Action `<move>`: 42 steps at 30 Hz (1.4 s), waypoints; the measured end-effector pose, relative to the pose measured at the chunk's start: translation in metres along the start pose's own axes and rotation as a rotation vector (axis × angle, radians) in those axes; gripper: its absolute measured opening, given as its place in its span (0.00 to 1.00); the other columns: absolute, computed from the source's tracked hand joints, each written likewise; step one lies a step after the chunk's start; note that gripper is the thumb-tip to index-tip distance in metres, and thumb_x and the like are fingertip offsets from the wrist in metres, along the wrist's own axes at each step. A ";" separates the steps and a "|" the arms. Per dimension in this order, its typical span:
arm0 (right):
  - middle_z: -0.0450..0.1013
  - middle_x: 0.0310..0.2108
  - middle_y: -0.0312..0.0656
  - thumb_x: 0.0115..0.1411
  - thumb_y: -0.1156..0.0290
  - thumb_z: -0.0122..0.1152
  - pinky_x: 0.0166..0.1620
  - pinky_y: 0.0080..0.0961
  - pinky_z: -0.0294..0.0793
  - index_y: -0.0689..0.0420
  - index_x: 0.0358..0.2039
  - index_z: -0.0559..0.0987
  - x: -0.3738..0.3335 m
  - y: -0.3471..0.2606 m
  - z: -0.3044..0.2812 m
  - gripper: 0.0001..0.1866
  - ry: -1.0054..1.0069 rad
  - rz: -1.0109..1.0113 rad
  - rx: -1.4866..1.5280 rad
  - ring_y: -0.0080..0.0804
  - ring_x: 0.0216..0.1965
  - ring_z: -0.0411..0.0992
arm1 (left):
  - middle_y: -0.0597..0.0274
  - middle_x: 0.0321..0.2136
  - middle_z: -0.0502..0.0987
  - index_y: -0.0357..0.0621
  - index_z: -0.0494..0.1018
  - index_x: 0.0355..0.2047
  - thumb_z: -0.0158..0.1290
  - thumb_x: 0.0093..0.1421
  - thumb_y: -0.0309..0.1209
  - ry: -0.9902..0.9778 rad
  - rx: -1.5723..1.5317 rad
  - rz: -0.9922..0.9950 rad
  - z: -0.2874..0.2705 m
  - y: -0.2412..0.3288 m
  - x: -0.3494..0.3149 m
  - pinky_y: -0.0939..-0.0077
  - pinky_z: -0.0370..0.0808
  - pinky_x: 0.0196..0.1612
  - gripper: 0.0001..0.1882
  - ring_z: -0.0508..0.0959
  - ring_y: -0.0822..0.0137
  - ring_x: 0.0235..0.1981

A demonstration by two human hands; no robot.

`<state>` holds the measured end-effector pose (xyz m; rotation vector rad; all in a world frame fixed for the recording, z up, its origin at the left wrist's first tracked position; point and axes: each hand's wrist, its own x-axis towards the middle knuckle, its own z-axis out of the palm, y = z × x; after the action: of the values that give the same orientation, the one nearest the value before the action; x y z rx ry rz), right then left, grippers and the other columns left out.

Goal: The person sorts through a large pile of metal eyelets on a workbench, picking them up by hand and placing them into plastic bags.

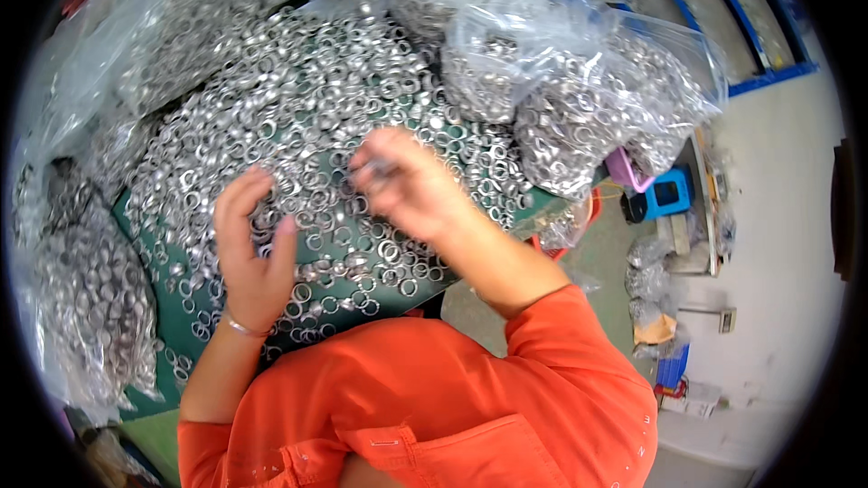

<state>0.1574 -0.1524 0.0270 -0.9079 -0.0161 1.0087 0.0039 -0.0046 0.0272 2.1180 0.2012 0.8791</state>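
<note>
A wide heap of loose silver metal rings covers much of a green tabletop. Over the heap's near left part is my left hand, fingers apart and curved, with rings around it and nothing seen in its grip; a thin bracelet circles the wrist. To its right, above the middle of the heap, my right hand is blurred by motion. Its fingers are closed on a small grey metal piece that looks like a ring; how many pieces it holds is hidden.
Clear plastic bags full of rings stand at the left and far right of the heap. Beyond the right edge are a purple basket, a blue device and a red container. A blue-framed rack rises at the upper right.
</note>
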 end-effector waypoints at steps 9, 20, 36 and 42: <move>0.72 0.31 0.47 0.50 0.61 0.60 0.38 0.32 0.70 0.59 0.29 0.77 -0.090 -0.348 -0.119 0.13 1.442 -1.659 -1.676 0.39 0.34 0.71 | 0.55 0.46 0.68 0.37 0.67 0.44 0.47 0.55 0.16 -0.075 -0.091 -0.165 -0.012 -0.018 -0.014 0.75 0.64 0.51 0.16 0.68 0.65 0.49; 0.74 0.40 0.48 0.59 0.55 0.47 0.48 0.38 0.69 0.52 0.42 0.78 -0.082 -0.502 -0.265 0.19 1.411 -0.772 -2.527 0.47 0.45 0.71 | 0.51 0.44 0.71 0.39 0.70 0.41 0.55 0.49 0.20 -0.031 0.290 -0.129 -0.040 -0.033 -0.030 0.68 0.67 0.50 0.17 0.71 0.52 0.46; 0.72 0.26 0.42 0.48 0.72 0.62 0.37 0.34 0.71 0.58 0.24 0.78 0.057 0.019 -0.016 0.04 0.118 -0.744 -1.786 0.42 0.31 0.71 | 0.55 0.41 0.74 0.41 0.75 0.34 0.55 0.48 0.20 -0.035 0.348 -0.059 -0.027 -0.048 -0.029 0.69 0.69 0.43 0.11 0.74 0.58 0.42; 0.75 0.27 0.40 0.50 0.76 0.62 0.32 0.20 0.74 0.61 0.32 0.78 0.046 0.017 -0.024 0.07 0.168 -0.550 -1.230 0.26 0.27 0.74 | 0.55 0.39 0.74 0.39 0.71 0.41 0.51 0.57 0.24 -0.020 -0.176 -0.388 -0.030 -0.039 -0.039 0.80 0.73 0.32 0.10 0.76 0.69 0.36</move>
<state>0.1806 -0.1309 -0.0171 -1.9563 -0.7724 0.3114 -0.0383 0.0236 -0.0096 1.8392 0.4877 0.6201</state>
